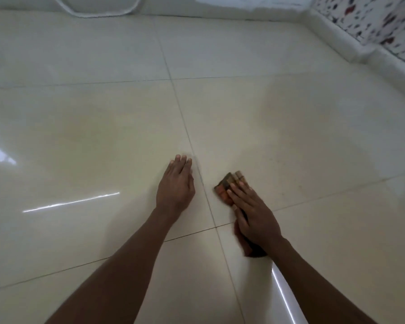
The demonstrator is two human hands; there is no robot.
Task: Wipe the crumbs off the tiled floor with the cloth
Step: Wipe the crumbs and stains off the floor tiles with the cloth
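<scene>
Folded brown-orange cloth (229, 187) flat on tiled floor (290, 136).

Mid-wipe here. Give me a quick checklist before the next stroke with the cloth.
1. Cloth under the right hand, fingers flat on it: ok.
2. Cloth touching the tiled floor: ok.
3. Left hand flat on the floor, apart from the cloth: ok.
4. Floor ahead free of obstacles up to the white cord: ok.
5. Crumbs left to wipe: cannot tell, too small and blurred.
</scene>
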